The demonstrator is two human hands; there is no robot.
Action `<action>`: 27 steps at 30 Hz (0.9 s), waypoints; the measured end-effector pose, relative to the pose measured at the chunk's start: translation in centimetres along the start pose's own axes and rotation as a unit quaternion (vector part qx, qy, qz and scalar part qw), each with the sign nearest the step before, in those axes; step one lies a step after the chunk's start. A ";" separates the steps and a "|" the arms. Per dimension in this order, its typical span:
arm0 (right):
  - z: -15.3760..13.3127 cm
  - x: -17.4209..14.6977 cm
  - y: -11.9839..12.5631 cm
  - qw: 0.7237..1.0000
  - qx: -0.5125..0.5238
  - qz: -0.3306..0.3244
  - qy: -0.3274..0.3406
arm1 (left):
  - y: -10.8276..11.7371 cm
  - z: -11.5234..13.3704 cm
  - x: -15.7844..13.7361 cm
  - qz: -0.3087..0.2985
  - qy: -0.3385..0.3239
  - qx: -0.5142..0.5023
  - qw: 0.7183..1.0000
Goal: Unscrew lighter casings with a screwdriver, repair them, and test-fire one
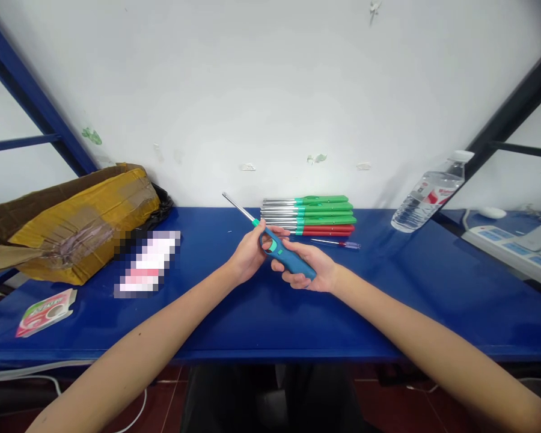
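Note:
A blue long-necked gas lighter (293, 263) with a green trigger and a metal tube is held above the desk, its tube pointing up and to the left. My right hand (313, 264) is closed round the lower part of its handle. With its fingers about the trigger end, my left hand (251, 249) grips the same lighter near the base of the tube. Just behind my hands lies a row of several similar lighters (324, 210), green ones at the back and red ones in front. A screwdriver (342, 243) with a clear purplish handle rests to their right.
An open cardboard box (85, 228) wrapped in yellow tape stands at the left. Near it lie a pixelated patch and a red-and-white card (47, 311). A water bottle (428, 195) leans at the right, by a white power strip (518, 249). The blue desk (252, 325) meets a white wall.

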State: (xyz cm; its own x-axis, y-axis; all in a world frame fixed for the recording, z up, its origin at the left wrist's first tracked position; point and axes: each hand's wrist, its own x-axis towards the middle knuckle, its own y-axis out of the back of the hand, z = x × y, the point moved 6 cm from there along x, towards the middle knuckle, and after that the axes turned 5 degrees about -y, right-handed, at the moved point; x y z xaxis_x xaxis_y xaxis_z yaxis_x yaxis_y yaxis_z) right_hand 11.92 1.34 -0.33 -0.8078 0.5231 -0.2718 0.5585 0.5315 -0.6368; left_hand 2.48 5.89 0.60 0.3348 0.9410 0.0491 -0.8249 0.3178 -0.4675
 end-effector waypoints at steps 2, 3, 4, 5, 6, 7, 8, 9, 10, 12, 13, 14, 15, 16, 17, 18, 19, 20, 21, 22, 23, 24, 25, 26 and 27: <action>-0.4 0.0 -0.4 1.000 0.019 -0.006 0.011 | 0.2 0.0 0.1 0.013 0.009 -0.010 1.000; -0.6 0.0 -0.5 0.999 0.030 -0.002 0.014 | 0.3 0.1 0.1 0.018 0.013 -0.017 1.000; -0.9 0.0 -0.6 0.999 0.037 0.004 0.010 | 0.4 0.1 0.2 0.022 0.016 -0.024 0.999; -1.1 0.0 -0.7 0.999 0.042 0.011 0.002 | 0.6 0.1 0.2 0.025 0.018 -0.031 0.999; -1.2 -0.1 -0.7 0.999 0.047 0.014 -0.008 | 0.7 0.2 0.3 0.028 0.018 -0.039 0.999; -1.4 -0.1 -0.7 0.998 0.050 0.014 -0.020 | 0.9 0.2 0.4 0.030 0.019 -0.045 0.998; -1.5 -0.1 -0.6 0.998 0.053 0.011 -0.029 | 1.0 0.2 0.4 0.029 0.023 -0.049 0.998; -1.6 -0.1 -0.5 0.998 0.053 0.007 -0.036 | 1.0 0.2 0.5 0.025 0.028 -0.051 0.998; -1.7 -0.2 -0.4 0.998 0.051 0.004 -0.040 | 1.0 0.2 0.5 0.018 0.035 -0.052 0.998; -1.8 -0.4 -0.1 0.998 0.039 -0.001 -0.042 | 1.0 0.3 0.6 0.003 0.041 -0.057 0.998; -1.7 -0.5 0.1 0.999 0.030 -0.001 -0.041 | 1.0 0.4 0.6 -0.002 0.037 -0.062 0.997; -1.6 -0.5 0.2 0.999 0.017 0.000 -0.041 | 1.0 0.6 0.6 -0.004 0.029 -0.069 0.997; -1.5 -0.6 0.3 0.999 0.001 0.003 -0.040 | 1.0 0.9 0.6 -0.004 0.017 -0.077 0.997; -1.3 -0.6 0.4 0.999 -0.015 0.009 -0.040 | 1.0 1.1 0.6 -0.003 0.003 -0.085 0.996; -1.1 -0.6 0.4 0.999 -0.030 0.014 -0.039 | 1.0 1.4 0.5 -0.003 -0.012 -0.091 0.996; -0.9 -0.5 0.4 0.998 -0.042 0.019 -0.036 | 0.9 1.7 0.4 -0.005 -0.024 -0.094 0.995; -0.7 -0.4 0.4 0.998 -0.049 0.023 -0.032 | 0.9 1.9 0.4 -0.007 -0.035 -0.093 0.995; -0.6 -0.2 0.3 0.998 -0.052 0.024 -0.027 | 0.8 2.1 0.3 -0.009 -0.043 -0.092 0.995; -0.5 -0.1 0.2 0.998 -0.052 0.025 -0.022 | 0.8 2.3 0.2 -0.009 -0.047 -0.089 0.995; -0.4 0.0 0.1 0.998 -0.051 0.026 -0.019 | 0.8 2.3 0.2 -0.009 -0.046 -0.087 0.995; -0.3 0.1 0.0 0.998 -0.049 0.027 -0.017 | 0.8 2.3 0.2 -0.008 -0.040 -0.087 0.995; -0.2 0.2 0.0 0.998 -0.047 0.030 -0.019 | 0.9 2.2 0.2 -0.005 -0.031 -0.090 0.995; -0.2 0.2 0.0 0.998 -0.045 0.035 -0.023 | 1.0 2.0 0.3 -0.003 -0.019 -0.093 0.995; -0.1 0.3 0.1 0.998 -0.042 0.042 -0.028 | 1.0 1.7 0.4 0.000 -0.007 -0.097 0.995; -0.1 0.3 0.1 0.997 -0.041 0.051 -0.034 | 1.1 1.5 0.4 0.002 0.004 -0.101 0.995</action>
State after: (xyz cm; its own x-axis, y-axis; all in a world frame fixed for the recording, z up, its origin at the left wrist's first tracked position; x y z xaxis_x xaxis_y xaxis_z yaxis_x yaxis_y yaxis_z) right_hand 11.81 1.60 -0.44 -0.7554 0.5319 -0.3828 0.6498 0.5326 -0.5423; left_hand 1.05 6.80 1.39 0.3362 0.9409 0.0410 -0.7176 0.2842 -0.6359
